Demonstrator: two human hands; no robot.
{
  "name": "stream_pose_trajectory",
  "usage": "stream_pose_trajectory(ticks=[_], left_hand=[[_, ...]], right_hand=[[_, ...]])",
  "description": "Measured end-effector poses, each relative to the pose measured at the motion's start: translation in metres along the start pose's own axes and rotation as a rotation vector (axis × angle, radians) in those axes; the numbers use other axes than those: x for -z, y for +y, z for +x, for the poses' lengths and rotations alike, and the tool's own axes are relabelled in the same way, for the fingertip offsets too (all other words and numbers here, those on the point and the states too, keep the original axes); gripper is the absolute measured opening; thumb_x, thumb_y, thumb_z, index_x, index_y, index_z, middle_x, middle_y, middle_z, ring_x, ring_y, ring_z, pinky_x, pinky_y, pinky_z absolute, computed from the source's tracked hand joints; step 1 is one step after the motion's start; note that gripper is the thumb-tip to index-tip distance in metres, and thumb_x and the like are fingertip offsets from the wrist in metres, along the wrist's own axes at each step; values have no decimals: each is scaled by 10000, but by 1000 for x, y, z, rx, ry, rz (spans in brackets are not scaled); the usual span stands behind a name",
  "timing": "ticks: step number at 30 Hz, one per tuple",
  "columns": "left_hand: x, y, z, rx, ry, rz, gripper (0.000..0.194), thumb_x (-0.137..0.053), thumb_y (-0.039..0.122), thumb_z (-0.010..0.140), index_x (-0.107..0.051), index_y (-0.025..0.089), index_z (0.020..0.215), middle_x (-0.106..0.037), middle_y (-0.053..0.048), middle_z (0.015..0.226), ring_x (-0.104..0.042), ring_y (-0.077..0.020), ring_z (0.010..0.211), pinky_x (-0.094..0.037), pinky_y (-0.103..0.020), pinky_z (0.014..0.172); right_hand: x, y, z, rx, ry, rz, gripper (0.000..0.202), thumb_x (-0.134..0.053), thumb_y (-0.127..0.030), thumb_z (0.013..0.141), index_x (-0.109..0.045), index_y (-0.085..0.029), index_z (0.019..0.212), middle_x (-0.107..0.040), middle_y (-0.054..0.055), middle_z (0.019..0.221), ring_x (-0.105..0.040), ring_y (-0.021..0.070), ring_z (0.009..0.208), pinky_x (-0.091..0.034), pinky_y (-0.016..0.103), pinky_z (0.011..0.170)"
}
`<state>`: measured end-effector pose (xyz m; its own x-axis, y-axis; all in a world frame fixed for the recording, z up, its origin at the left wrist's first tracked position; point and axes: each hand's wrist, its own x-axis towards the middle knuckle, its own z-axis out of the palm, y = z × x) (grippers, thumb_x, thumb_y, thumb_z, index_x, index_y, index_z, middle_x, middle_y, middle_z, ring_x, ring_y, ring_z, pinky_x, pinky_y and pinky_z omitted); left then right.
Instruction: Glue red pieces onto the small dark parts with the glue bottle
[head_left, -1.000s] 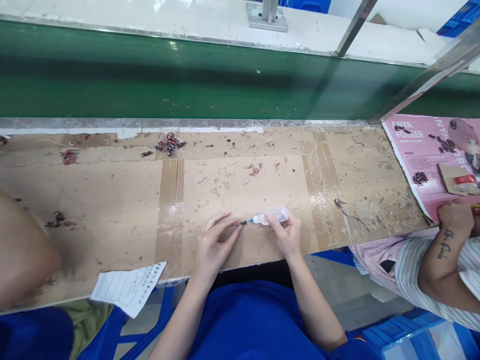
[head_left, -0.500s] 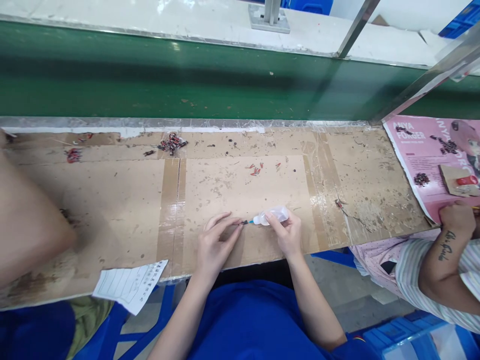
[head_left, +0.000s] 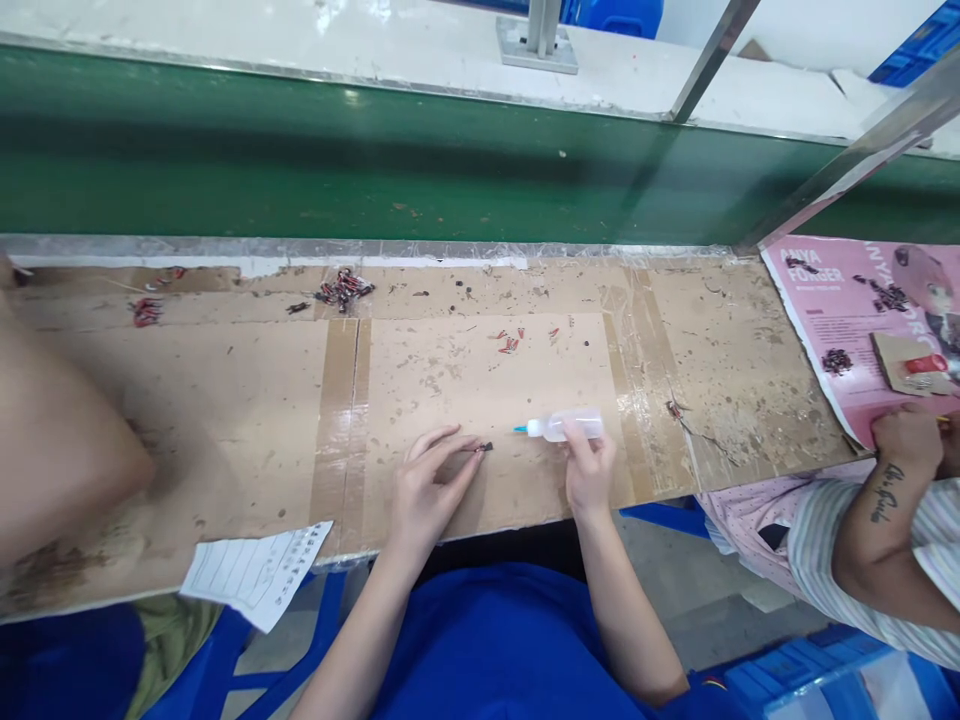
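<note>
My left hand (head_left: 427, 490) pinches a small dark part (head_left: 486, 447) between thumb and fingertips, just above the cardboard. What kind of part it is, I cannot make out. In my right hand (head_left: 590, 468) lies a translucent squeeze bottle (head_left: 562, 426), tipped on its side with its blue needle tip pointing left. A gap separates that tip from the dark part. Beyond my hands, several small red pieces (head_left: 510, 345) are scattered on the cardboard (head_left: 465, 385).
A pile of small dark and red parts (head_left: 343, 290) lies at the back. Behind it runs a green conveyor belt (head_left: 300, 150). A paper sheet (head_left: 259, 570) overhangs the front edge. Another person's arm (head_left: 67, 430) reaches in at left; a co-worker's hand (head_left: 907, 440) rests by a pink poster (head_left: 817, 330).
My right hand has drawn the squeeze bottle back to the right and slightly up, so its tip has left the dark part. My left hand keeps its pinch in the same place.
</note>
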<state>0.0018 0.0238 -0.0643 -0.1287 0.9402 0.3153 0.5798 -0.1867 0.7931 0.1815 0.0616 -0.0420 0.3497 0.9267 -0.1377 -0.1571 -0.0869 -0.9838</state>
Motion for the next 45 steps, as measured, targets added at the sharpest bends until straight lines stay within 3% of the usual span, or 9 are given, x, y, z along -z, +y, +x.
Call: stream_pose_trajectory(ticks=[5, 9, 15, 20, 27, 32, 35, 40, 45], left_hand=[[12, 2, 11, 62, -72, -47, 206, -704, 370, 790, -733, 249, 955, -745, -47, 974, -691, -229, 976, -582, -404, 885], [20, 0, 57, 52, -89, -12, 189, -626, 356, 840, -736, 243, 945, -760, -42, 947, -708, -232, 917, -582, -412, 857], [-18, -20, 146, -96, -154, 155, 188, -557, 267, 840, -738, 214, 845, -759, -79, 904, -687, -268, 873, -531, -451, 855], [-45, -33, 173, -124, -169, 210, 154, -645, 320, 783, -703, 216, 686, -726, -101, 761, -638, -289, 791, -491, -457, 806], [-46, -17, 168, -49, -250, 259, 142, -593, 266, 798, -697, 192, 735, -703, -115, 849, -585, -306, 915, -427, -493, 907], [-46, 2, 168, 58, -348, 245, 131, -539, 165, 787, -639, 178, 705, -673, -120, 843, -573, -295, 957, -435, -469, 922], [-33, 17, 156, 67, -353, 90, 153, -474, 163, 830, -623, 180, 796, -687, -87, 836, -633, -235, 840, -496, -397, 830], [5, 43, 99, -33, -375, -275, 168, -536, 306, 846, -672, 211, 820, -728, -37, 824, -682, -187, 800, -542, -312, 775], [15, 45, 46, 234, -229, -463, 128, -685, 327, 746, -690, 199, 752, -734, -27, 744, -700, -175, 717, -569, -269, 699]], right_hand=[[17, -8, 16, 39, 85, 108, 291, -749, -377, 651, -589, -199, 817, -708, 31, 781, -676, 199, 674, -502, 326, 629], [26, -16, 28, 175, 71, 10, 436, -803, -288, 612, -445, -250, 857, -753, 54, 914, -708, 240, 903, -521, 355, 767], [23, -3, 37, 196, 7, -248, 497, -799, -336, 636, -515, -227, 1029, -733, 120, 1060, -687, 237, 963, -510, 409, 868], [23, 3, 36, 185, -2, -351, 607, -830, -355, 609, -564, -215, 1135, -717, 125, 1096, -670, 251, 943, -506, 433, 865], [33, -3, 6, 328, 124, -580, 737, -780, -270, 663, -477, -204, 1331, -627, 146, 1238, -578, 300, 1144, -548, 431, 815], [27, -19, -28, 668, 258, -674, 409, -670, -209, 801, -569, -189, 1197, -670, 126, 1082, -644, 244, 963, -569, 358, 665], [15, -30, -37, 772, 144, -593, 190, -644, -168, 844, -652, -209, 1029, -698, 73, 905, -663, 190, 792, -572, 320, 624], [-9, -35, -31, 424, -203, -266, 155, -674, -246, 839, -714, -221, 986, -725, 54, 923, -707, 175, 819, -609, 299, 714], [-21, -25, -29, 34, -336, -43, 131, -739, -321, 759, -741, -205, 819, -762, 44, 839, -733, 198, 788, -606, 319, 758]])
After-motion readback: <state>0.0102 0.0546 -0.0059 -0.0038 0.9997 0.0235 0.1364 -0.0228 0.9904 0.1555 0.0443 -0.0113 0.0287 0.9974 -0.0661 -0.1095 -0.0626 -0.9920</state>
